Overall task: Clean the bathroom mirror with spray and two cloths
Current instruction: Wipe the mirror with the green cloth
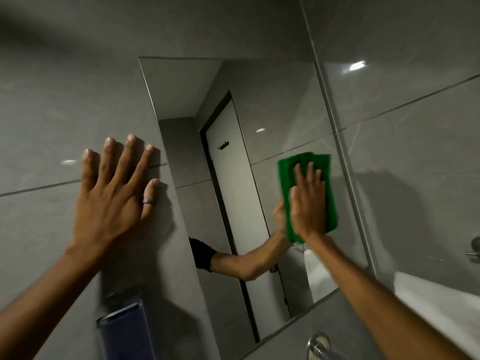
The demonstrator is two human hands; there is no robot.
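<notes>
The frameless bathroom mirror (233,105) hangs on a grey tiled wall and appears tilted in my view. My right hand (307,203) lies flat on a folded green cloth (328,183), pressing it against the glass near the mirror's right edge. The glass reflects that arm and a white door. My left hand (114,196) rests flat on the wall tiles just left of the mirror, fingers spread, a dark ring on one finger, holding nothing. No spray bottle or second cloth is in sight.
A dark blue towel on a metal holder (124,331) hangs below my left arm. A chrome rail (319,346) sits under the mirror's lower corner. White fabric (436,307) lies at lower right, with a chrome fitting (476,246) at the right edge.
</notes>
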